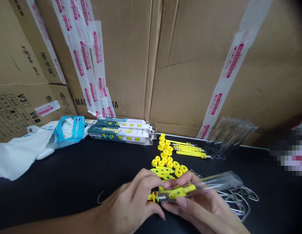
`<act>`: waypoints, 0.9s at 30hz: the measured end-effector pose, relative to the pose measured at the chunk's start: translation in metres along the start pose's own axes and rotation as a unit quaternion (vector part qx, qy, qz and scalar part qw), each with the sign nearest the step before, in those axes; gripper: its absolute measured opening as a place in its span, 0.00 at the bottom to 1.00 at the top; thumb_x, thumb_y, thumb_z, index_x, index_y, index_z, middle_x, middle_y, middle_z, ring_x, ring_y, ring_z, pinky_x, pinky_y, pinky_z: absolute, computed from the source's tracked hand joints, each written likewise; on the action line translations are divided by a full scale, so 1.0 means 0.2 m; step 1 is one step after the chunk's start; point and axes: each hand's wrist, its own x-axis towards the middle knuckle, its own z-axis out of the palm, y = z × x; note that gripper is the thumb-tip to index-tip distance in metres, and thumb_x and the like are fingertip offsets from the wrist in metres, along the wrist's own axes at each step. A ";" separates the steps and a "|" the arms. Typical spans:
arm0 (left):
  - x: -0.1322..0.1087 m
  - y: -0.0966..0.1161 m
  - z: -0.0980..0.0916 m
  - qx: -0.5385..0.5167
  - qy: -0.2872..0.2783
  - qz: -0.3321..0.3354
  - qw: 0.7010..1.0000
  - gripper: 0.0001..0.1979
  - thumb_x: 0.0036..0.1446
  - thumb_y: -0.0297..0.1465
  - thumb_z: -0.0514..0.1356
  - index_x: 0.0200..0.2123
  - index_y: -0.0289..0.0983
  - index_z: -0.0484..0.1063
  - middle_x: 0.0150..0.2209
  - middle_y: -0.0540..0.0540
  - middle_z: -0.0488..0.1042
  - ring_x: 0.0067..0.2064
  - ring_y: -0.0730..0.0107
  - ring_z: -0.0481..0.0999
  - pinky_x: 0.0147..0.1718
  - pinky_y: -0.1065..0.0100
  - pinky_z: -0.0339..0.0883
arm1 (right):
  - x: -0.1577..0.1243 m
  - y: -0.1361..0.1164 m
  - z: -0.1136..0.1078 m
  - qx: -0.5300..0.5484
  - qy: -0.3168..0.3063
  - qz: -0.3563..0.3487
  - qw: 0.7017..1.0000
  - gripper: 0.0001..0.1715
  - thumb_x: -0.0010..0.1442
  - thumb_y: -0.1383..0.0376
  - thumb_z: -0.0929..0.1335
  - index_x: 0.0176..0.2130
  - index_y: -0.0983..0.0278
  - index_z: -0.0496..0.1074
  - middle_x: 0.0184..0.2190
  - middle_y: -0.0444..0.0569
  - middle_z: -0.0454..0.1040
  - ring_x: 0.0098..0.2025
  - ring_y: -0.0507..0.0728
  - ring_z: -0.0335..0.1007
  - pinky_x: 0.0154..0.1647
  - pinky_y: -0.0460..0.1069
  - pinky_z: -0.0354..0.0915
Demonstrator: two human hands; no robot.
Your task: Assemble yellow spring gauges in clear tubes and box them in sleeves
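Observation:
Just in front of me, my left hand (136,198) closes its thumb and fingers around the outer end of a yellow spring-scale rod (150,197). Beside these fingers, a silver metal section (162,196) lies at the mouth of a clear plastic tube (219,181). My right hand (192,201) wraps round that tube, its thumb pressing on the near side. Through the clear wall show yellow pieces (178,192); my fingers hide part of them. Beyond my hands lie flat yellow plates (163,171) and several yellow rings and caps (164,153).
Several yellow rods with metal ends (191,149) lie at the back, near clear tubes or sleeves (232,131). Bent wire hooks (236,201) lie right. Printed boxes (120,131), a blue-and-clear bag (71,130) and white plastic (18,159) sit left. A cardboard wall (190,65) stands behind.

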 end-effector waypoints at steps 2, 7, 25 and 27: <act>0.00 0.00 0.00 -0.006 -0.007 0.003 1.000 0.25 0.57 0.30 0.69 0.51 0.43 0.59 0.47 0.47 0.75 0.39 0.67 0.83 0.40 0.74 0.77 | 0.01 0.01 0.01 0.001 -0.001 -0.003 1.000 0.15 0.52 0.62 0.80 0.36 0.61 0.74 0.42 0.48 0.82 0.46 0.58 0.80 0.53 0.56 0.74; 0.02 0.00 0.00 0.008 -0.014 0.013 1.000 0.30 0.51 0.28 0.73 0.51 0.43 0.60 0.46 0.48 0.75 0.38 0.67 0.83 0.39 0.74 0.78 | 0.03 0.02 0.02 -0.001 -0.003 -0.003 1.000 0.17 0.50 0.62 0.81 0.35 0.61 0.73 0.39 0.46 0.82 0.46 0.59 0.81 0.51 0.56 0.75; 0.04 -0.01 -0.02 0.071 -0.051 -0.097 0.991 0.27 0.47 0.32 0.76 0.46 0.39 0.67 0.38 0.50 0.76 0.38 0.61 0.79 0.38 0.61 0.77 | -0.04 -0.12 -0.10 -0.061 0.122 -0.078 0.988 0.13 0.52 0.62 0.79 0.36 0.59 0.76 0.40 0.48 0.81 0.42 0.57 0.77 0.46 0.50 0.76; 0.04 -0.01 -0.02 0.048 -0.061 -0.107 0.991 0.24 0.49 0.28 0.74 0.46 0.39 0.68 0.37 0.51 0.76 0.37 0.62 0.79 0.37 0.63 0.76 | -0.04 -0.15 -0.14 -0.068 0.136 -0.096 0.984 0.11 0.53 0.61 0.79 0.36 0.58 0.77 0.41 0.48 0.81 0.44 0.58 0.77 0.46 0.50 0.76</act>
